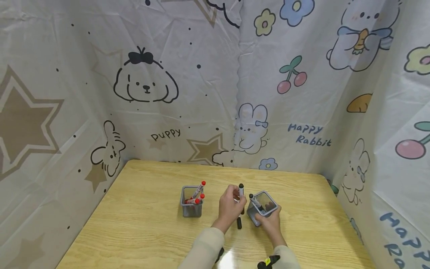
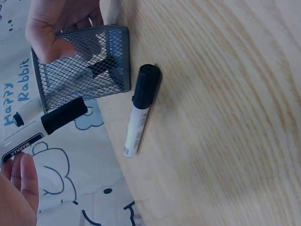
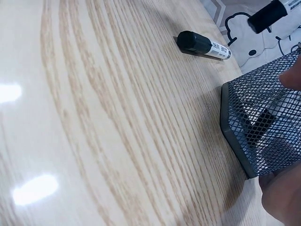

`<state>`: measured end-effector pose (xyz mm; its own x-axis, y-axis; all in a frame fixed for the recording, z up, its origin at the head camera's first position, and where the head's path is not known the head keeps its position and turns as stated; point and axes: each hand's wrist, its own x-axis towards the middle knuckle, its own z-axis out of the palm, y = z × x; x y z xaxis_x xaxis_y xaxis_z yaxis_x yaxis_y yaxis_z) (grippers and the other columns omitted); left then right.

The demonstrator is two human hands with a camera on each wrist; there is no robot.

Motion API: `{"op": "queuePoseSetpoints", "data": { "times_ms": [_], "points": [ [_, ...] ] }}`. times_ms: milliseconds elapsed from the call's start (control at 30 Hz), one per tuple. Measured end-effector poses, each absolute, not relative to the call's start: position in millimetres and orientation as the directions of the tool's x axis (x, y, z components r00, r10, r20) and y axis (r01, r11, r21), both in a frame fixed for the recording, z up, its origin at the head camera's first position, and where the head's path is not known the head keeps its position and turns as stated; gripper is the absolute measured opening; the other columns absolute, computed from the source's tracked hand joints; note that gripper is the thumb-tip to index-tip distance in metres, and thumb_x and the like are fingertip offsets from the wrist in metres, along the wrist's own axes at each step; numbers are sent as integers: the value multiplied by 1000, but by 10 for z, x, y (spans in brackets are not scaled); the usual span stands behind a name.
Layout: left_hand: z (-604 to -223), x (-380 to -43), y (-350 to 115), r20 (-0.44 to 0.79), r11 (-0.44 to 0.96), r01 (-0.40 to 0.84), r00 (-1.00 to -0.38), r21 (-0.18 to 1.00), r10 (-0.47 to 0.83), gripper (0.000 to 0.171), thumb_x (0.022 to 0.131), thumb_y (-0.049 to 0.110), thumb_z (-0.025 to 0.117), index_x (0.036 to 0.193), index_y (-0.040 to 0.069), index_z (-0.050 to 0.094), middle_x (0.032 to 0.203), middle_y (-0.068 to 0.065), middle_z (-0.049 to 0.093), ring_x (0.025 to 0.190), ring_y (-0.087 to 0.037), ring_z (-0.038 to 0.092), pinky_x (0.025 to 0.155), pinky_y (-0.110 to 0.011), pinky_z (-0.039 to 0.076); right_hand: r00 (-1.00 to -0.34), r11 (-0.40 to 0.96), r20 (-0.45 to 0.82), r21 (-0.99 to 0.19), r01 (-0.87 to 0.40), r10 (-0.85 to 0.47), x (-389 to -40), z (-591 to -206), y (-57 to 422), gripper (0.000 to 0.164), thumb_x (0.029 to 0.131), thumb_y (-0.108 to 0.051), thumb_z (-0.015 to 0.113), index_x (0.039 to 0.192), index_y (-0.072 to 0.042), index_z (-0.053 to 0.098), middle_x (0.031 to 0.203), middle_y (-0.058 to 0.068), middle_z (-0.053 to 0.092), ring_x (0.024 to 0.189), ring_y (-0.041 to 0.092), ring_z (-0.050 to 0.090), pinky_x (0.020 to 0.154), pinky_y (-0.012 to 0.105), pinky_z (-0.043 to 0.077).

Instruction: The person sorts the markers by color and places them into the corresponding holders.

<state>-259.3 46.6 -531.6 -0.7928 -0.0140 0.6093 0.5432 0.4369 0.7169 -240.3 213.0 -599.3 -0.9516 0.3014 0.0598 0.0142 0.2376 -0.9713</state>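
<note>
My left hand [image 1: 229, 206] pinches a black-capped whiteboard marker [image 1: 241, 191], also visible in the left wrist view with its white barrel [image 2: 21, 140] by the fingers. To its right, my right hand [image 1: 271, 223] grips a grey mesh pen holder [image 1: 254, 217], thumb on one side and fingers round the other. The holder leans, and a black-and-white marker [image 1: 256, 202] stands inside it. Another black-capped marker [image 2: 141, 110] lies on the table between the hands, its barrel partly hidden by my left hand in the head view.
A second grey mesh pen holder [image 1: 192, 212] stands upright left of my left hand, with several red-capped markers [image 1: 198, 191] in it. The wooden table [image 1: 141, 213] is bordered by printed fabric walls [image 1: 201, 82] at the back and both sides.
</note>
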Motion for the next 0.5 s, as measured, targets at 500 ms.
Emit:
{"op": "queuePoseSetpoints", "data": {
  "times_ms": [500],
  "points": [
    [-5170,-2628,540,666,265,625,-738,734,-105,33,83,9,69,108,4,49,75,-3,60,59,-9,59,52,-17,48,-951,253,70,-967,9,301,-2404,-5995,2131,81,63,3,70,128,6,22,127,34,40,116,46,42,99,49,32]
  ]
}}
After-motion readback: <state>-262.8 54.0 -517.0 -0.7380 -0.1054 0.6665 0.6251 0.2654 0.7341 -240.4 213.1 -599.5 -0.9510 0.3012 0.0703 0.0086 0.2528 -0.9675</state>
